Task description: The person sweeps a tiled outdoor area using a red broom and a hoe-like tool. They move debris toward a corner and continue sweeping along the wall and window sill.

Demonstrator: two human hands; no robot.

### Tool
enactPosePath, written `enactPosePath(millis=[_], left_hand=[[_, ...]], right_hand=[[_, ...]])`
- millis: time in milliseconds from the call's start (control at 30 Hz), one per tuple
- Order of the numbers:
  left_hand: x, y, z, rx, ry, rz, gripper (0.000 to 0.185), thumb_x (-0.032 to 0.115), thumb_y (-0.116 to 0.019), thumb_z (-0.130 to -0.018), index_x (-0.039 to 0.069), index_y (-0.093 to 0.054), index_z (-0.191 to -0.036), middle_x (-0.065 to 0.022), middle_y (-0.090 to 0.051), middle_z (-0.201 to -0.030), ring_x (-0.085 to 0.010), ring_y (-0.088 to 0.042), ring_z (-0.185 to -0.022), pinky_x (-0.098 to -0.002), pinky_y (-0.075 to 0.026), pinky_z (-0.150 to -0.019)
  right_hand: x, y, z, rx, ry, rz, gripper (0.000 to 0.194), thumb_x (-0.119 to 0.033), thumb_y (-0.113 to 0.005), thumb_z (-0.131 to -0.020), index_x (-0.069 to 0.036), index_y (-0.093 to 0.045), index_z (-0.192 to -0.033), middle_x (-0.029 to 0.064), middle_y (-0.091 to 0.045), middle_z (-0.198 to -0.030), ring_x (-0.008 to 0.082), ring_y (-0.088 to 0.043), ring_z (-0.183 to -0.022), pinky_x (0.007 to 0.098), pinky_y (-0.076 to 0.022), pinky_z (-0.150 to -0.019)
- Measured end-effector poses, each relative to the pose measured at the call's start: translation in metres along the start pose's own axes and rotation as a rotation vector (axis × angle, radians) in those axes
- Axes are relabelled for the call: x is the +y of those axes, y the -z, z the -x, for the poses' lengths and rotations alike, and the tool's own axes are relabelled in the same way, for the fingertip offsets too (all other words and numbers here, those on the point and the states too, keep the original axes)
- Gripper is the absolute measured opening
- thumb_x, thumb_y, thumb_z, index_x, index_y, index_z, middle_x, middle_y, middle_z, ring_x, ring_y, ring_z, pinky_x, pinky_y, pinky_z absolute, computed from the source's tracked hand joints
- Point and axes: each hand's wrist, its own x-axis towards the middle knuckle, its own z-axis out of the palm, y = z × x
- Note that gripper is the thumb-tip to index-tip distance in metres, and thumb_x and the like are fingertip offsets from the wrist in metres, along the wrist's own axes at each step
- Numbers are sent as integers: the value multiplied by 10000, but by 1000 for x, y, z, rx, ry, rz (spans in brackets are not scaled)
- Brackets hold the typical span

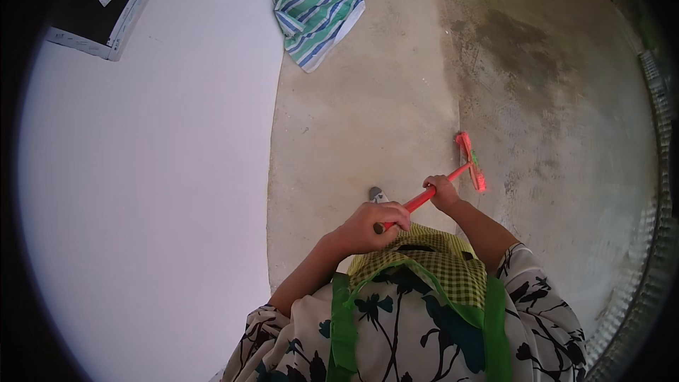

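A broom with a red handle (419, 201) slants across the front of the body. My left hand (377, 224) is closed round its upper end, where the dark end of the handle pokes out. Further down the handle, my right hand (441, 192) grips it. The broom head (471, 163), with pink-red bristles and a bit of green, rests on the concrete floor (360, 132), at the line between the lighter and darker parts. A yellow-green checked apron (424, 254) with green straps covers the patterned shirt.
A white wall (148, 170) runs along the left side, with a dark framed opening (111, 53) at upper left. A green, blue and white striped sheet (318, 8) lies on the floor against the wall ahead. A shoe tip (376, 194) shows just beyond my left hand. Damp-looking dark stains mark the floor at right.
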Motion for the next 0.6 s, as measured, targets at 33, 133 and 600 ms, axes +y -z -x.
enactPosePath(millis=[33,133,600], left_hand=[[-7,14,-4,33,-13,-11,112,-5,-518,-751,17,-601,-822,-83,-638,-864,-206,-606,-753,-294,-489,-634],[31,67,17,55,121,-144,134,-56,-553,-729,31,-598,-821,-67,-640,-820,-223,-605,-706,-291,-493,-617],[103,174,-14,-25,182,-347,209,27,-663,-617,52,-624,-821,-26,-626,-872,-226,-623,-727,-306,-483,-615]], right_hand=[[-5,-9,-14,2,-13,-27,68,-52,-584,-753,-94,-609,-800,125,-603,-800,340,-549,-847,429,-471,-756],[-64,-53,-64,-161,131,-157,67,-61,-594,-730,-99,-616,-781,119,-607,-804,345,-541,-831,421,-459,-756],[-165,24,-188,-242,247,-103,89,-92,-577,-775,-102,-574,-863,91,-586,-831,293,-555,-895,417,-480,-727]])
